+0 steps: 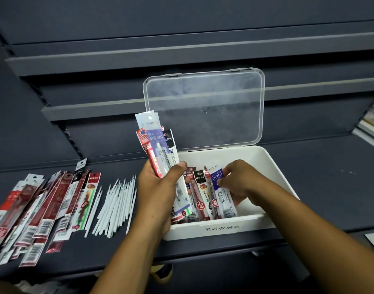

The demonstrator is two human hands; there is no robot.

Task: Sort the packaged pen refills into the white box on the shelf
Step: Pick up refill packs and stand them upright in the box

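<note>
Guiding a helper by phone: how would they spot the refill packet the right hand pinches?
Find the open white box on the dark shelf, clear lid raised. At the right end of the packets inside, the right hand pinches one refill packet. Its label is solid blue, marked DM-2018; its neighbours there are red and black.

The white box [266, 166] sits on the shelf [321, 187], clear lid [203, 107] upright. Red-and-white refill packets [199, 201] lie side by side inside, beside a blue-labelled packet [215, 176]. A raised bundle of packets [158, 145] stands at its left edge; a fanned pile [43, 204] lies farther left.
</note>
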